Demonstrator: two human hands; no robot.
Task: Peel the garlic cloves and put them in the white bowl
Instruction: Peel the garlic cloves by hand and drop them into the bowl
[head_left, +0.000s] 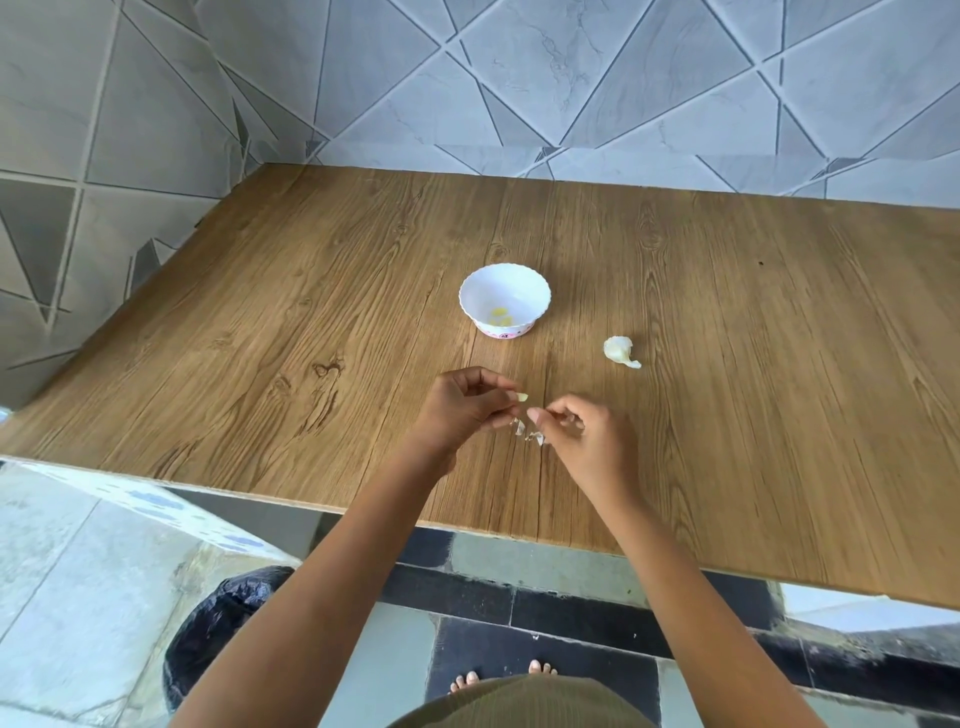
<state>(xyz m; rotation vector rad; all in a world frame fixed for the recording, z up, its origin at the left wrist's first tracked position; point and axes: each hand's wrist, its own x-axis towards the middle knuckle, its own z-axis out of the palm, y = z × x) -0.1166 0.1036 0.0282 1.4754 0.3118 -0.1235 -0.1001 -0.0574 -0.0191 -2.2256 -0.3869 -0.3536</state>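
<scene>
A small white bowl with a scalloped rim stands on the wooden table; a few pale yellow peeled pieces lie inside it. To its right lies the rest of a garlic bulb. Nearer the table's front edge, my left hand pinches a small yellowish garlic clove at its fingertips. My right hand is close beside it, its fingers pinching thin papery skin that hangs between the two hands just above the table.
Tiled walls close off the table at the back and on the left. A black bin bag sits on the floor below the table's front edge, left of my arms. My bare toes show on the dark floor tiles.
</scene>
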